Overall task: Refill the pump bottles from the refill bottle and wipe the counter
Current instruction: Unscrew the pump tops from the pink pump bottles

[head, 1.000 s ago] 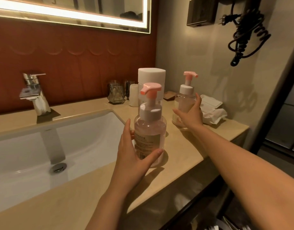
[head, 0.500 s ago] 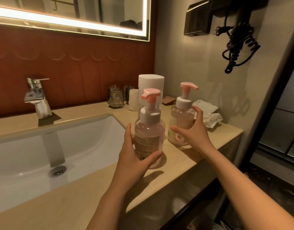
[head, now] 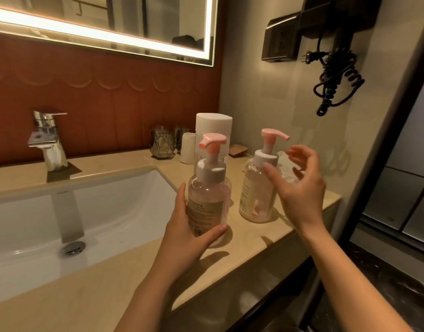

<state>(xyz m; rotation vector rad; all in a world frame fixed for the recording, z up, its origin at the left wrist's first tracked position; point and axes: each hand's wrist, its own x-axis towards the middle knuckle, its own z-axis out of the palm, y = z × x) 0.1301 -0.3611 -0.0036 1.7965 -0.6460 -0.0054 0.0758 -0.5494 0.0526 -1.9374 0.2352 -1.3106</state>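
The fingers (head: 302, 150) of the right hand (head: 302, 192) are spread loose and hold nothing. They sit just right of the upright farther clear pink-pump bottle (head: 256, 195); whether the thumb touches it, I cannot tell. The left hand (head: 184, 236) wraps the nearer clear pink-pump bottle (head: 207, 202) on the beige stone counter (head: 98, 291). The tall white refill bottle (head: 213, 124) stands directly behind, screened by that pump.
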